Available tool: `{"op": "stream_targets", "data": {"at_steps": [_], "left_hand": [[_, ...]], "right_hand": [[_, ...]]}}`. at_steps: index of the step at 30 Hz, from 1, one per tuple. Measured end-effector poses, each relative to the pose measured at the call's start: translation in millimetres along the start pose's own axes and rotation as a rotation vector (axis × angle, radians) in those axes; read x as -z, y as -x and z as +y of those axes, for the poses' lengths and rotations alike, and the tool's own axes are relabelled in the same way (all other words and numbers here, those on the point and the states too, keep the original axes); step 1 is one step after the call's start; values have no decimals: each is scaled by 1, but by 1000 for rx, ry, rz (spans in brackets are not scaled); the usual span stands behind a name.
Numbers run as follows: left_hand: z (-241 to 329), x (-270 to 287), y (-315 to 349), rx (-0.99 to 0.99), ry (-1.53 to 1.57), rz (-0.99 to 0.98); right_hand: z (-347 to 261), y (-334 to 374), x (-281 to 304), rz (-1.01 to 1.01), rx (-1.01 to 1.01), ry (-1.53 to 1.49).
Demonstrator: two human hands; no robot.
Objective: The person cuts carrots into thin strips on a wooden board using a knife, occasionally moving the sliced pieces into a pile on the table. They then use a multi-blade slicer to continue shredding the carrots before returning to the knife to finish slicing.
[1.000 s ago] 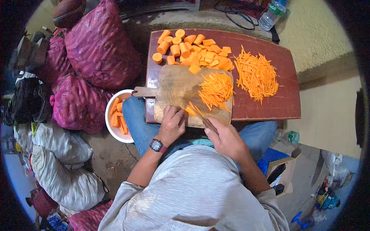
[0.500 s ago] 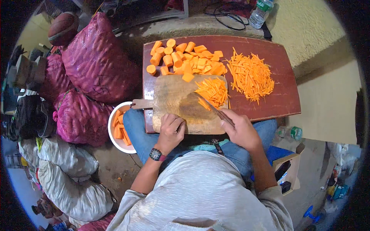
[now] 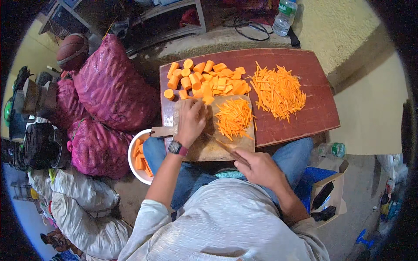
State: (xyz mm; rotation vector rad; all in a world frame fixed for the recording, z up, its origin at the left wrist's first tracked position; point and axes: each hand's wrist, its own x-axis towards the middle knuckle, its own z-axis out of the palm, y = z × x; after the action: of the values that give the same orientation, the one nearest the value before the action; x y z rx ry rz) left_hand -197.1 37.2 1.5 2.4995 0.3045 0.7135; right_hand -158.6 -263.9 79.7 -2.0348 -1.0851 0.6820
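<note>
My right hand (image 3: 260,168) grips a knife (image 3: 223,145), its blade pointing up-left over the wooden cutting board (image 3: 196,152). Slim shreds of carrot cling to the blade. A small heap of carrot strips (image 3: 235,117) lies on the board's right side. Reaching across the board's left part, my left hand (image 3: 190,122) has its blurred fingers beside the far edge, close to the flat carrot slices (image 3: 224,83). Whether those fingers hold anything is hidden. Thick carrot chunks (image 3: 185,81) sit at the far left, and a bigger pile of carrot strips (image 3: 278,92) at the right.
The board lies on a dark red table (image 3: 315,108) across my lap. A white basin (image 3: 132,162) with carrot pieces stands at left, near pink mesh sacks (image 3: 117,82). One plastic bottle (image 3: 284,19) stands beyond the table; an open box (image 3: 333,195) sits at right.
My left hand has moved from the board's near edge up to its far left. My right hand with the knife has drawn nearer to me, away from the strips. The view has shifted slightly.
</note>
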Motion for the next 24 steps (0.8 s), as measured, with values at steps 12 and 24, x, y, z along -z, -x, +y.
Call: {"op": "stream_targets", "data": {"at_steps": [12,24], "left_hand": [[-23,-31,-69,-86,-456,-52],[-41,-32,-72,-281,-264,-83]], "right_hand": [[6,0,-9,-49,1,-3],[9,1,-15,-21,39,-21]]}}
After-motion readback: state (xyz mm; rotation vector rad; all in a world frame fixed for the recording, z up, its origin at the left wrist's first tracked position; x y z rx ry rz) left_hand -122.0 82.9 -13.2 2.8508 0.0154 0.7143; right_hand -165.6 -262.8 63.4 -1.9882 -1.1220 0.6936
